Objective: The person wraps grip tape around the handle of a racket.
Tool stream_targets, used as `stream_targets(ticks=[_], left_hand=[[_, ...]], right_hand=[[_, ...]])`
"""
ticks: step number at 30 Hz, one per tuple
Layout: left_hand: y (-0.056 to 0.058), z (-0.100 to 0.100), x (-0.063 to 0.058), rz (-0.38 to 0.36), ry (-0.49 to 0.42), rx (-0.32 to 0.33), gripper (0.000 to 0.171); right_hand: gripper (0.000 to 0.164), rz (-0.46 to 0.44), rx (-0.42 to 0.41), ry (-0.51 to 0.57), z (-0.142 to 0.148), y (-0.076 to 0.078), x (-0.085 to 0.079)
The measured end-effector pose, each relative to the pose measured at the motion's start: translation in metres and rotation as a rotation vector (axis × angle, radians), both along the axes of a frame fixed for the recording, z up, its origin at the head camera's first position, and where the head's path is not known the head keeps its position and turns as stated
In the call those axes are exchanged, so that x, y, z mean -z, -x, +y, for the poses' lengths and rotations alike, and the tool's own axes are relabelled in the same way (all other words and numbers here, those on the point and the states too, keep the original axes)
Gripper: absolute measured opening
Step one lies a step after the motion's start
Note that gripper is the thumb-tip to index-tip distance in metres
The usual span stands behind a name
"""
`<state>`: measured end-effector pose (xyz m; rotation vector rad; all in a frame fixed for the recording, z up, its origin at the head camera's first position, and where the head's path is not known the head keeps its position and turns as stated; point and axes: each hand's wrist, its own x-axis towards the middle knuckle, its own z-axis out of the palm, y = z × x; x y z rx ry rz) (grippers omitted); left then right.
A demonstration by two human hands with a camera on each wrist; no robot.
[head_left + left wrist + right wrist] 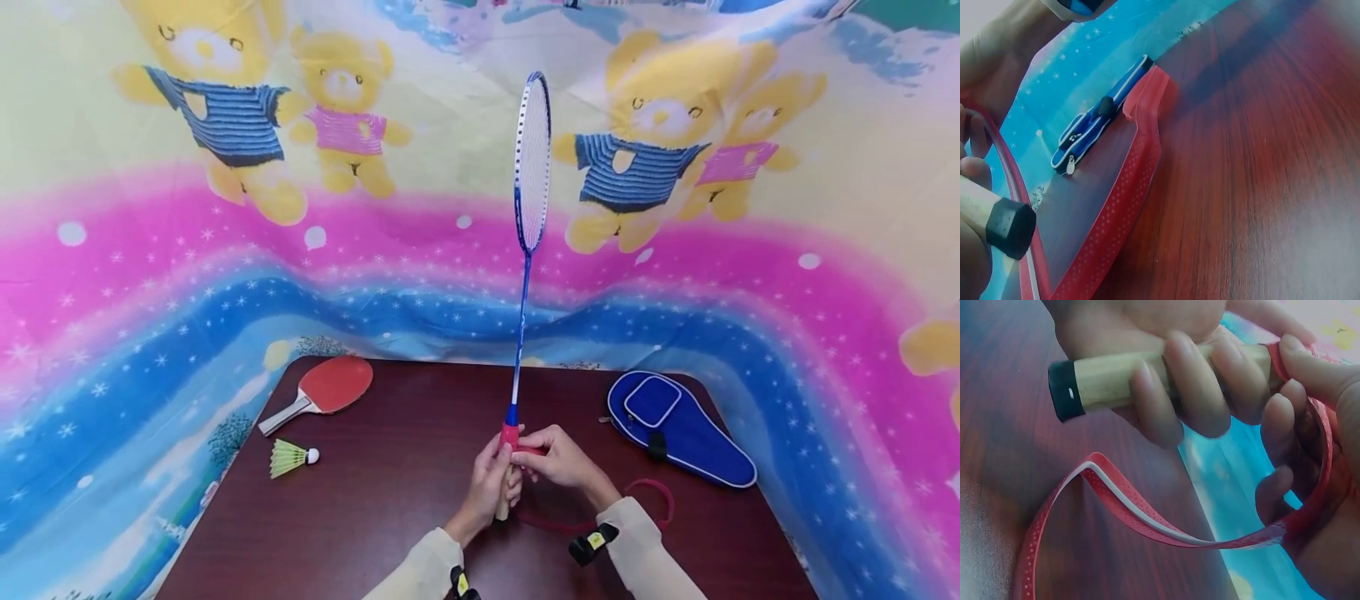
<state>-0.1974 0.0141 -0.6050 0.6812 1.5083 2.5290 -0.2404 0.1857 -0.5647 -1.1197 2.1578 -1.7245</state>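
A blue and white badminton racket point(534, 167) stands nearly upright, head up, above the table. My left hand point(486, 485) grips its bare wooden handle point(1107, 381), fingers curled round it, with the black end cap point(1065, 391) showing below. Red tape covers the upper part of the handle. My right hand point(564, 457) pinches the perforated red grip tape point(1141, 515) close beside the handle. From there the tape's loose length, with a white strip along it, hangs in a long loop down toward the table.
On the brown table point(405, 492), a red table tennis paddle point(337, 385) and a yellow-green shuttlecock point(288, 458) lie at the left. A blue zippered paddle case point(697, 446) is at the right. A cloth printed with bears point(465, 275) hangs behind.
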Motion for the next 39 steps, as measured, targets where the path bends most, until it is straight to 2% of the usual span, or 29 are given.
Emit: stream_targets(ticks=[3, 5, 8, 13, 21, 27, 30, 33, 36, 39], left_hand=[[-0.0007, 0.0029, -0.0013, -0.031, 0.065, -0.098, 0.042], [-0.0013, 0.0049, -0.0021, -0.059, 0.085, -0.141, 0.046], [-0.0027, 0.0072, -0.0029, -0.092, 0.059, -0.157, 0.051], [-0.0037, 0.0077, -0.0044, -0.07, -0.015, -0.139, 0.052], [-0.003, 0.0046, -0.0048, -0.062, -0.088, -0.043, 0.038], [0.0007, 0.0047, -0.0072, -0.063, -0.115, -0.011, 0.039], [0.0012, 0.0044, -0.0075, -0.082, -0.113, 0.01, 0.039], [0.0022, 0.004, -0.0073, -0.072, -0.091, 0.027, 0.041], [0.0033, 0.0047, -0.0067, -0.039, -0.039, 0.002, 0.043], [0.0019, 0.0067, -0.0043, -0.022, 0.031, -0.077, 0.043]], right_hand=[[0.009, 0.016, 0.061, -0.003, 0.0005, -0.0021, 0.0007], [0.01, 0.011, 0.097, -0.008, 0.0002, -0.0033, 0.0003], [0.011, 0.02, 0.121, -0.028, -0.0014, -0.0043, -0.0012], [0.014, 0.025, 0.093, -0.037, -0.003, -0.0045, -0.0042], [0.016, -0.001, -0.006, -0.004, 0.0006, -0.0027, -0.0022], [0.021, -0.019, 0.018, 0.015, 0.0012, -0.0017, -0.0002], [0.022, -0.035, 0.032, 0.002, 0.0003, -0.0031, -0.0005], [0.02, -0.025, 0.061, -0.022, 0.0007, -0.004, -0.0021], [0.018, -0.005, 0.097, -0.029, 0.0014, -0.0038, -0.0033], [0.016, -0.003, 0.127, -0.017, 0.0014, -0.0046, -0.0038]])
